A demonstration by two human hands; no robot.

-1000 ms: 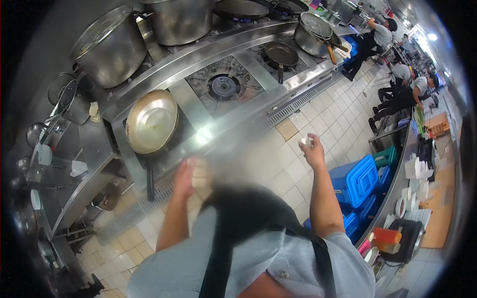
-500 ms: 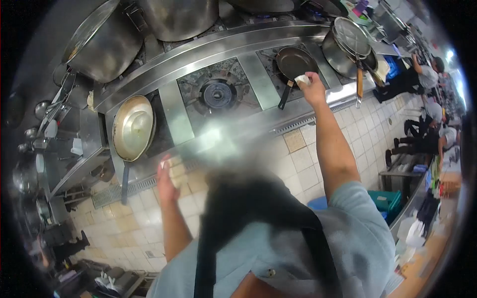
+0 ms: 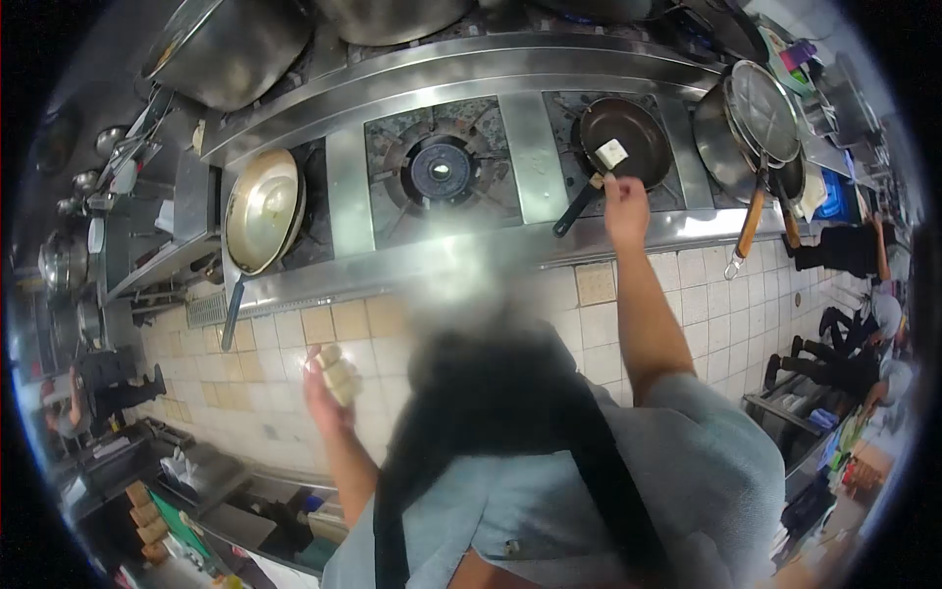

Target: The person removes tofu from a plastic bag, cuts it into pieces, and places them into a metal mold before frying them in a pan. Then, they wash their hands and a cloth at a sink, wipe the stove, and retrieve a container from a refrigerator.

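Note:
Several cream-coloured, tofu-like blocks rest in my left hand, fingers closed around them, low over the tiled floor. My right hand is at the near rim of a small dark frying pan, its fingers drawn together with nothing visible in them. A white, square tofu-like piece lies in the pan, just beyond those fingertips. The pan sits on the right burner, its black handle pointing toward the front edge, left of my right hand.
The middle burner shows its bare ring. On the left is a wide, light-coloured pan, handle over the stove edge. A steel pot with strainers stands at the right. Large pots line the back. Other people are farther right.
The white piece has gone from my right fingers into the small pan. My left hand has moved lower, away from the stove, and its blocks show more clearly. The view has shifted.

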